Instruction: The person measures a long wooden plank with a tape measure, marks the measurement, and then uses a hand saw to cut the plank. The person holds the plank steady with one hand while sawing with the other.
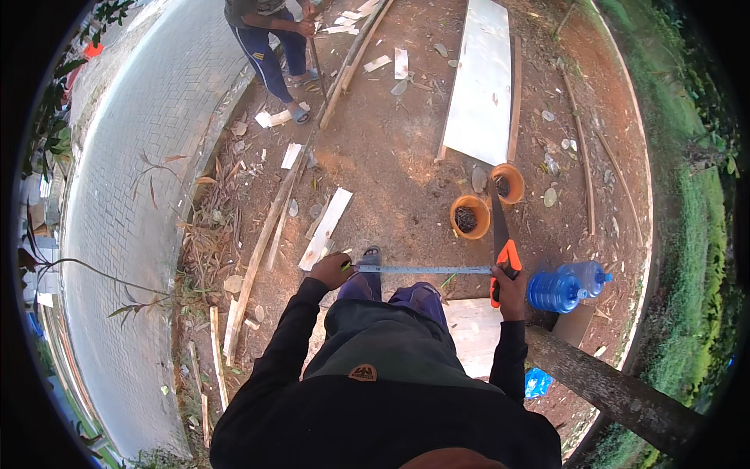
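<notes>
A pale tape measure blade [426,270] stretches almost level between my hands, in front of my legs. My left hand [331,270] is closed around one end, where a bit of yellow-green shows by the fingers; the rest of that end is hidden. My right hand [511,291] grips the orange handle of a handsaw [501,223], whose dark blade points away from me. The tape's other end meets this same hand, but how it is held there is unclear. Past the saw blade are two orange buckets [464,222] with small dark pieces inside, probably nails.
A long white board [488,86] lies at the far right. Nearer left are a short plank [326,228] and a long timber [266,250]. Blue water jugs [553,292] and a trunk [617,383] are at right. Another person [273,47] stands far left, holding a stick.
</notes>
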The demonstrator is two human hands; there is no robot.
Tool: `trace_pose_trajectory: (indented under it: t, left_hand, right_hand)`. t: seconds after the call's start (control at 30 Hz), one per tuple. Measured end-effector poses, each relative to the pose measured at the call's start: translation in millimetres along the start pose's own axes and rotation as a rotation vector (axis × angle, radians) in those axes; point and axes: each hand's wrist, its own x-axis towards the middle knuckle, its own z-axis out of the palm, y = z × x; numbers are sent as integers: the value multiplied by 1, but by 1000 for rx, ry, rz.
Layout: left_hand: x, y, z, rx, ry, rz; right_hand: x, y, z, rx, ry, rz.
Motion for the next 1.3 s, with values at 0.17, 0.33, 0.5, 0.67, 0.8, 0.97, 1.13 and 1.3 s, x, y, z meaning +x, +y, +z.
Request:
trace_pose_trajectory:
  t: [0.17, 0.33, 0.5, 0.67, 0.8, 0.97, 1.13, 1.3]
  left_hand:
    - [107, -28, -71, 68, 28, 6]
    - [224, -15, -121, 34, 88, 45]
    - [350, -34, -121, 18, 91, -101]
    - [453, -16, -158, -71, 60, -245]
    - [518, -18, -169, -183, 134, -438]
    - [605, -69, -144, -500, 10, -731]
    - [716, -87, -141, 161, -287, -458]
    - [893, -67, -220, 45, -308, -530]
  right_hand:
    - [93, -59, 16, 42, 195, -68]
    - [228, -90, 24, -116, 236, -37]
    - [414, -100, 65, -116, 199, -38]
    - [584, -175, 120, -92, 27, -134]
    - [699, -269, 171, 10, -45, -92]
    - [851, -319, 212, -122, -240, -67]
    - [968, -280, 242, -569, -283, 104]
    - [1022, -209, 239, -759, -375, 582]
